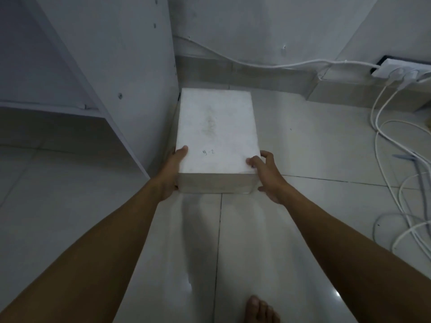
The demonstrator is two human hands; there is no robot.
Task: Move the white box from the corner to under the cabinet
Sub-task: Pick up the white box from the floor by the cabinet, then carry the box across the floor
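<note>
A white rectangular box (215, 134) lies on the tiled floor in the corner, its left side against the white cabinet's side panel (130, 66). Small handwriting marks its lid near me. My left hand (171, 173) grips the box's near left corner, thumb on the lid, fingers down the side. My right hand (265, 173) grips the near right corner, fingers on the lid's edge. The cabinet's open space above the floor (58, 134) is at the left.
White cables (391, 159) loop over the floor at the right, running from a power strip (396, 68) against the wall. A grey skirting runs along the back wall. My bare foot (258, 308) shows at the bottom edge. Glossy tiles lie between me and the box.
</note>
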